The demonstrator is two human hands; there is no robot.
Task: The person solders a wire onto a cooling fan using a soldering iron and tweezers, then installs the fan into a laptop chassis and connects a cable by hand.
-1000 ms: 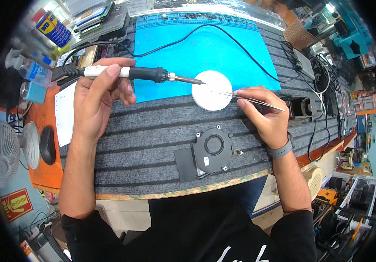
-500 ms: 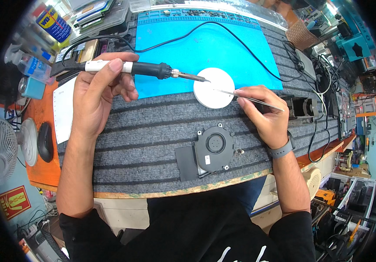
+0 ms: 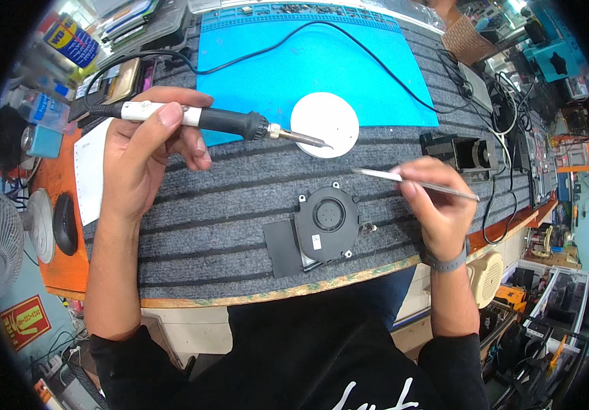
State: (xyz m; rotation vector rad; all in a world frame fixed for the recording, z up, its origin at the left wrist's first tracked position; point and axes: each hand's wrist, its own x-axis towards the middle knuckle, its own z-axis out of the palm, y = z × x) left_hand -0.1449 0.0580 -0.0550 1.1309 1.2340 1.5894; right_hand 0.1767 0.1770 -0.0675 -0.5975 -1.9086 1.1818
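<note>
My left hand (image 3: 149,147) is closed round the white and black handle of a soldering iron (image 3: 229,123). The iron's metal tip lies over the lower part of a round white disc (image 3: 325,113); whether it touches the disc I cannot tell. In my right hand (image 3: 438,198) are slim metal tweezers (image 3: 380,175), pinched between thumb and fingers. Their tip points left, just below and apart from the disc. Closer to me, a black blower fan (image 3: 329,224) with a flat black flap rests on the grey striped mat (image 3: 206,239).
A blue silicone mat (image 3: 260,75) lies under the disc's far side, with the iron's black cable across it. At right stand a black bracket-like part (image 3: 462,156) and tangled cables (image 3: 506,130). A computer mouse (image 3: 67,222) and white paper (image 3: 93,167) are at left.
The tweezers have come away from the disc, moving toward me and right. The iron's tip has shifted slightly toward the disc's near edge. The whole view has shifted a little.
</note>
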